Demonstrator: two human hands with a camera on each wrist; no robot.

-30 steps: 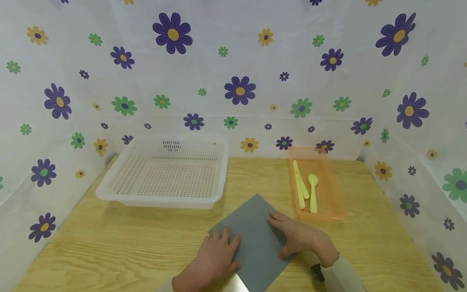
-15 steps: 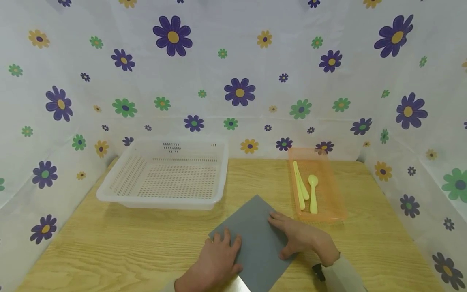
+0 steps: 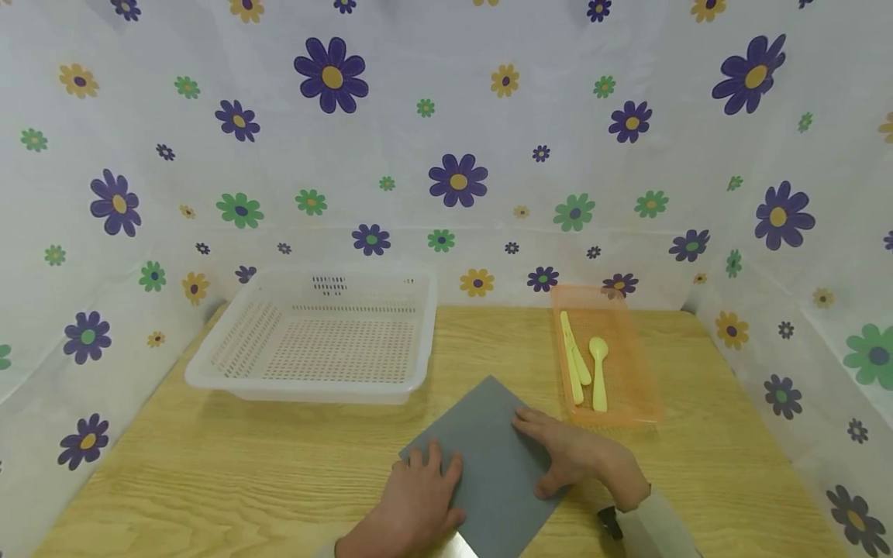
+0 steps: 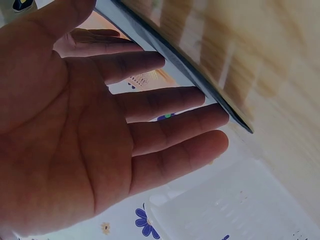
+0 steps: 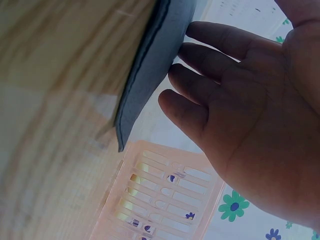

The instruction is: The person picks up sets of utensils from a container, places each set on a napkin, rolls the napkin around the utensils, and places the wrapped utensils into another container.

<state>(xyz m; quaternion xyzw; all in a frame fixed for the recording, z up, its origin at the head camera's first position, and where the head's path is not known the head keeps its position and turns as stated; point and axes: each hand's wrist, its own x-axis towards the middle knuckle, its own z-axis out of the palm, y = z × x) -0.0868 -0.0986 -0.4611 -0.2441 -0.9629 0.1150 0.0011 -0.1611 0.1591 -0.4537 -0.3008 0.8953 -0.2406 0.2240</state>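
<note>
A flat grey square sheet (image 3: 498, 473) lies turned cornerwise on the wooden table, near the front. My left hand (image 3: 422, 492) rests on its left side, fingers spread. On the opposite side my right hand (image 3: 582, 453) touches it with fingertips and thumb, the palm arched above. From the left wrist, the extended fingers of the left hand (image 4: 100, 125) meet the surface of the sheet (image 4: 182, 62). The right wrist view has the right hand's (image 5: 250, 100) fingertips against the sheet (image 5: 165, 55), whose edge looks thin and slightly curved.
At the back left stands a white perforated basket (image 3: 307, 388). An orange tray (image 3: 631, 380) to the back right contains a yellow spoon (image 3: 598, 372) and two slim yellow utensils (image 3: 574, 360). A flower-printed curtain (image 3: 391, 139) surrounds the table (image 3: 230, 465) on three sides.
The head view has tilted slightly, so the whole scene sits a little lower. Both hands and the grey sheet hold their places.
</note>
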